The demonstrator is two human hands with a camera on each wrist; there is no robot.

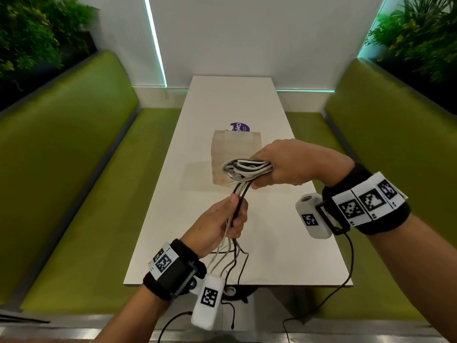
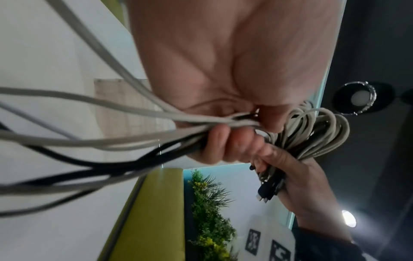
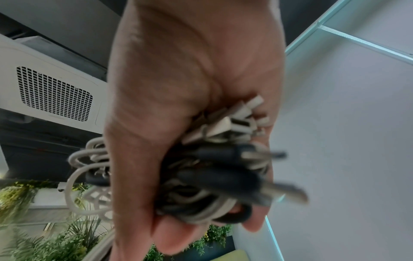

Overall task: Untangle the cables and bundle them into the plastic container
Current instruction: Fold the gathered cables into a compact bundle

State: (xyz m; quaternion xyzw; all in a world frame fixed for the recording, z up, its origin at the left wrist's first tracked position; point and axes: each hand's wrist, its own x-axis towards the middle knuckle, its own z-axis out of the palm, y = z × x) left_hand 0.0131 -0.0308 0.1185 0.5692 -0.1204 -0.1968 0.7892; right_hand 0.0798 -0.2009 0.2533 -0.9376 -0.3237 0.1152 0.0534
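My right hand (image 1: 269, 173) grips a looped coil of white and black cables (image 1: 243, 168) above the near end of a translucent plastic container (image 1: 235, 149) on the white table (image 1: 272, 243). In the right wrist view the right hand (image 3: 178, 234) wraps round the coil (image 3: 201, 204), and several plug ends (image 3: 234, 123) stick out. Below and to the left, my left hand (image 1: 236, 219) grips the strands that run down from the coil. Their loose tails (image 1: 222, 258) hang past the table's near edge. In the left wrist view the left hand (image 2: 225, 143) holds white and black strands (image 2: 111, 113).
A purple round lid or label (image 1: 240, 126) lies just behind the container. Green padded benches (image 1: 81, 184) flank the narrow table on both sides, with plants behind them. Thin black leads from the wrist cameras (image 1: 346, 276) hang below my arms.
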